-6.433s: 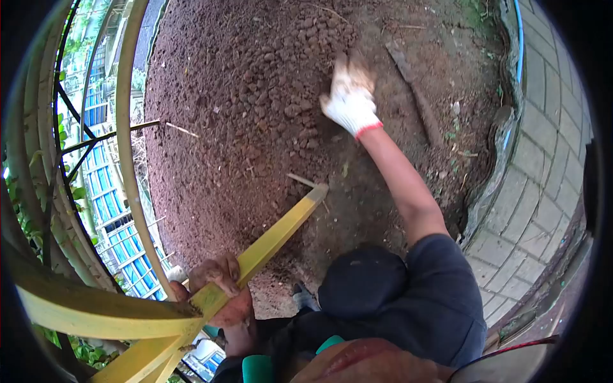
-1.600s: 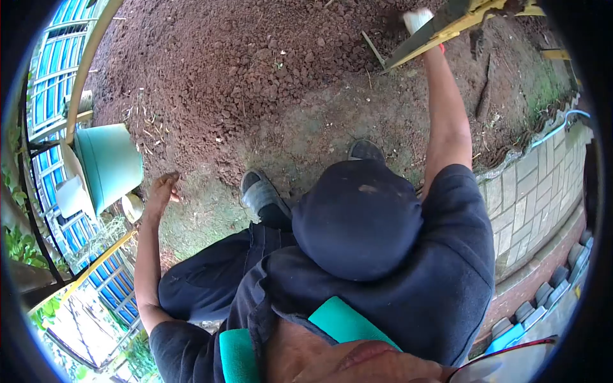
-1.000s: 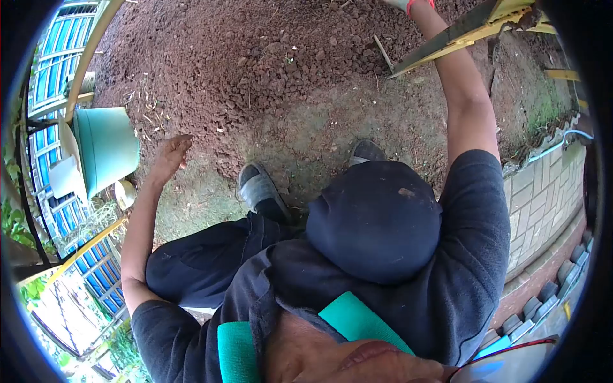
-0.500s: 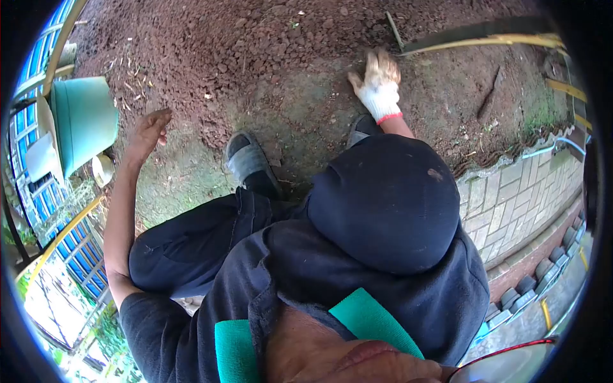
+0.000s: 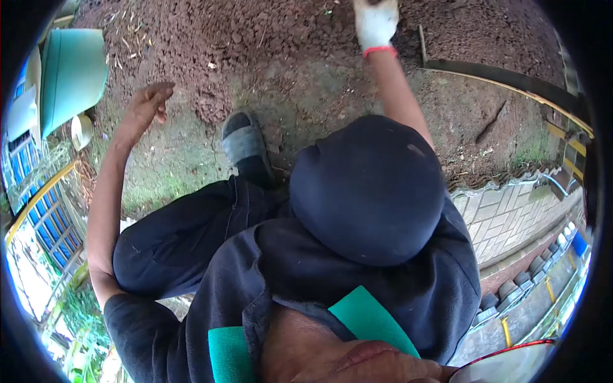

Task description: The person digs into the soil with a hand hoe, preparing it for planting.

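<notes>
My left hand (image 5: 148, 110), bare, hovers over the ground at the left with its fingers loosely bent and apart, holding nothing. My right hand (image 5: 377, 22) wears a white glove with a red cuff and reaches out to loose reddish-brown soil (image 5: 287, 29) at the top edge. Its fingers are soiled and partly cut off by the frame, so their grip is hidden. Just right of it a short thin stake (image 5: 422, 45) stands by the end of a long dark board (image 5: 491, 72) bordering the soil.
A green planter (image 5: 73, 80) and a small pale pot (image 5: 81, 131) are at the left. My sandalled foot (image 5: 244, 143) rests on bare ground below the soil. Paving (image 5: 511, 214) runs along the lower right, beyond a ridged edging (image 5: 488, 180).
My right hand has moved up and away from me, from the bare ground onto the loose soil. My left hand has barely moved. The view has shifted slightly.
</notes>
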Demonstrator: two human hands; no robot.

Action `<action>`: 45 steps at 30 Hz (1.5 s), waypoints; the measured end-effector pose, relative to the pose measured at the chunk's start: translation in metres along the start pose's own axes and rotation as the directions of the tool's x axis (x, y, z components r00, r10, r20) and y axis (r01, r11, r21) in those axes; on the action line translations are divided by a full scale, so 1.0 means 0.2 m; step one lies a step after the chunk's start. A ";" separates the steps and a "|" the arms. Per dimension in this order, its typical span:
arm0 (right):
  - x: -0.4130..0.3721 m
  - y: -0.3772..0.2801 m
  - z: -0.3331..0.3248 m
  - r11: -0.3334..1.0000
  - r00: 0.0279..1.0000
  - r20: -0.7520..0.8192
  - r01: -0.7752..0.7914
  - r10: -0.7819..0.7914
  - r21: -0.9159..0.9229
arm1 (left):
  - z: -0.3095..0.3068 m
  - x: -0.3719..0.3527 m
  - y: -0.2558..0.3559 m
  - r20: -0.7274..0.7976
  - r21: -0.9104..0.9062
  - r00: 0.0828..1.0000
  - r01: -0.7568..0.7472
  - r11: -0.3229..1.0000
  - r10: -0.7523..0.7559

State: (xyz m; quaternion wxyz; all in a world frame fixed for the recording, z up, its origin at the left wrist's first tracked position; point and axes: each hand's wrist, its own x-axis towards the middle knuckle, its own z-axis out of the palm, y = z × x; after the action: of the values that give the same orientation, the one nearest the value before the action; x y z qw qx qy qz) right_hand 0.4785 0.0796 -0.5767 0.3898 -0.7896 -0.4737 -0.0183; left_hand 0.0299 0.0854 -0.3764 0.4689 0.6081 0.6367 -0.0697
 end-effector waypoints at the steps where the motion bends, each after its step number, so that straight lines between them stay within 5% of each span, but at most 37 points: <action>1: 0.13 -0.15 -0.14 0.982 0.996 0.085 -0.025 0.009 0.190 | 0.00 0.00 0.02 0.002 0.010 1.000 -0.020 1.000 0.020; 2: 0.17 -0.19 -0.16 0.968 0.999 0.002 -0.047 0.048 0.246 | 0.00 0.00 0.03 0.005 0.021 0.999 -0.046 0.999 0.046; 4: 0.13 -0.07 -0.16 0.983 0.992 -0.069 0.097 -0.109 -0.153 | -0.01 -0.02 0.02 0.003 0.014 0.999 -0.053 0.998 0.053; 6: -0.07 0.10 -0.13 0.908 0.963 -0.007 0.251 -0.269 -0.336 | -0.03 -0.04 0.01 -0.014 -0.020 0.999 -0.051 0.998 0.051; 7: -0.16 0.03 -0.22 0.967 0.971 0.193 0.174 -0.138 -0.185 | -0.04 -0.03 -0.01 -0.036 -0.039 0.999 -0.035 0.999 0.034; 8: -0.28 -0.02 -0.23 0.971 0.941 0.338 0.069 0.012 -0.228 | -0.06 -0.01 -0.06 -0.052 -0.054 0.999 -0.015 0.998 0.012; 10: -0.33 -0.13 -0.21 0.914 0.798 0.588 0.132 0.132 -0.384 | -0.09 0.01 -0.17 -0.062 -0.075 0.997 0.043 0.996 -0.048; 12: -0.45 -0.16 -0.09 0.888 0.912 0.408 0.158 0.036 -0.433 | -0.08 0.04 -0.26 -0.057 -0.089 0.994 0.091 0.992 -0.096; 13: -0.43 -0.14 -0.06 0.932 0.894 0.437 0.067 0.102 -0.355 | -0.08 0.05 -0.28 -0.050 -0.062 0.992 0.113 0.992 -0.116; 16: -0.33 -0.10 0.02 0.996 0.890 0.455 0.072 -0.039 -0.056 | -0.06 0.09 -0.29 -0.045 -0.020 0.991 0.123 0.992 -0.124; 18: -0.23 -0.17 0.03 0.971 0.931 0.280 0.235 -0.235 0.033 | -0.04 0.08 -0.23 -0.041 -0.004 0.995 0.092 0.996 -0.092; 20: -0.07 -0.27 0.03 0.971 0.899 0.399 0.227 -0.181 -0.070 | -0.02 0.05 -0.15 -0.024 0.017 0.998 0.060 0.998 -0.060; 22: 0.11 -0.16 0.24 0.899 0.901 0.165 0.422 -0.401 -0.115 | -0.01 0.05 -0.10 -0.007 0.030 1.000 0.022 0.999 -0.022; 24: 0.37 -0.11 0.28 0.580 0.747 0.345 0.661 -0.569 -0.475 | 0.00 0.05 -0.09 0.008 0.037 1.000 -0.010 0.999 0.009; 25: 0.42 -0.30 0.13 0.937 0.944 0.161 0.312 -0.287 -0.159 | 0.00 0.04 -0.09 0.007 0.035 1.000 -0.003 0.999 0.002; 28: 0.21 -0.42 -0.07 0.690 0.717 0.173 0.697 -0.676 -0.196 | -0.01 0.06 -0.11 -0.010 0.022 1.000 -0.003 1.000 0.004; 30: 0.07 -0.41 -0.04 0.666 0.646 0.231 0.746 -0.728 0.011 | -0.02 0.07 -0.13 -0.017 0.006 1.000 0.010 1.000 -0.010; 31: 0.04 -0.30 0.10 0.683 0.670 0.246 0.729 -0.701 -0.040 | -0.03 0.08 -0.14 -0.027 0.026 1.000 0.005 1.000 -0.004; 32: 0.11 -0.28 0.20 0.907 0.760 0.633 0.359 -0.149 -0.219 | -0.03 0.08 -0.14 -0.042 0.027 0.999 0.008 1.000 -0.007; 33: 0.11 -0.21 0.22 0.864 0.888 0.366 0.397 -0.278 -0.309 | -0.03 0.08 -0.13 -0.057 0.031 0.998 0.013 0.999 -0.011; 34: 0.10 -0.12 0.22 0.821 0.912 0.069 0.396 -0.405 -0.411 | -0.02 0.08 -0.12 -0.071 0.037 0.997 0.016 0.999 -0.013; 36: 0.28 -0.23 0.07 0.905 0.916 0.396 0.222 -0.066 -0.363 | 0.02 0.08 -0.10 -0.059 0.013 0.998 0.026 1.000 -0.025; 38: 0.40 -0.15 0.14 0.907 0.806 0.586 0.179 0.087 -0.382 | 0.02 0.08 -0.07 -0.047 0.046 0.999 0.015 0.999 -0.013; 40: 0.46 0.11 0.30 0.765 0.788 0.545 0.531 -0.286 -0.366 | 0.02 0.08 -0.05 -0.023 0.119 1.000 -0.004 0.993 0.007; 41: 0.52 0.07 0.18 0.652 0.673 0.547 0.706 -0.497 -0.277 | 0.01 0.08 -0.04 -0.040 0.152 0.998 -0.033 0.988 0.040; 42: 0.52 0.02 0.18 0.944 0.905 0.300 0.328 -0.302 -0.040 | -0.01 0.08 -0.02 -0.058 0.183 0.996 -0.063 0.981 0.074; 43: 0.55 0.02 0.17 0.968 0.907 0.412 -0.024 -0.085 0.251 | -0.02 0.07 -0.01 -0.075 0.212 0.991 -0.088 0.973 0.106; 44: 0.58 0.02 0.15 0.797 0.816 0.572 -0.401 0.085 0.453 | -0.02 0.06 -0.01 -0.083 0.201 0.991 -0.082 0.976 0.101; 45: 0.57 -0.03 0.10 0.873 0.855 0.506 -0.328 0.113 0.361 | -0.04 0.05 -0.02 -0.091 0.192 0.991 -0.078 0.978 0.096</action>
State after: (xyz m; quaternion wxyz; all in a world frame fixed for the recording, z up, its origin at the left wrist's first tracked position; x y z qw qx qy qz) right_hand 0.5294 0.1770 -0.5418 0.4285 -0.7131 -0.4494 0.3255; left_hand 0.0243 0.0958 -0.3811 0.3796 0.6797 0.6227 -0.0786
